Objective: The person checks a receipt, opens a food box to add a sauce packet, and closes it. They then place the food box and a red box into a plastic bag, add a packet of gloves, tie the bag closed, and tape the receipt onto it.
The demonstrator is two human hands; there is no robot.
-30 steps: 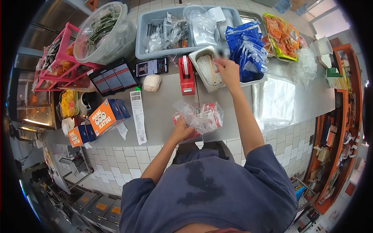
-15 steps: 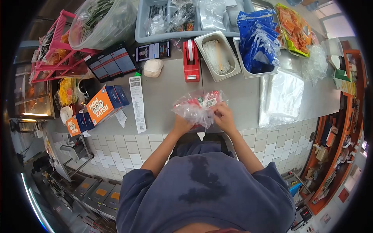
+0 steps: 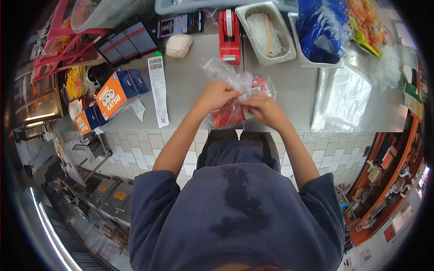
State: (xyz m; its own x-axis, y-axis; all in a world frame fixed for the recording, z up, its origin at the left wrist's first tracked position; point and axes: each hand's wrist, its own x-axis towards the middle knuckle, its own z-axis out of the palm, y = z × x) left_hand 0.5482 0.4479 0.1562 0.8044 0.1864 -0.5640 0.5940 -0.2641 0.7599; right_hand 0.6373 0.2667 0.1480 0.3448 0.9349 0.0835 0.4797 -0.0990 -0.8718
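- A clear plastic bag (image 3: pixel 237 92) holding red packets sits at the front edge of the steel counter (image 3: pixel 190 86), just in front of the person's body.
- The left hand (image 3: pixel 217 95) is closed on the bag's upper left side, fingers pinching the film.
- The right hand (image 3: pixel 264 108) grips the bag's right side, fingers curled into the plastic.
- Behind the bag stands a red tape dispenser (image 3: pixel 229 31), with a metal tray of wrapped sticks (image 3: pixel 266 31) just beside it.
- A long receipt (image 3: pixel 158 90) lies to the left, near an orange box (image 3: pixel 115 94).
- A stack of clear bags (image 3: pixel 341 99) rests to the right.
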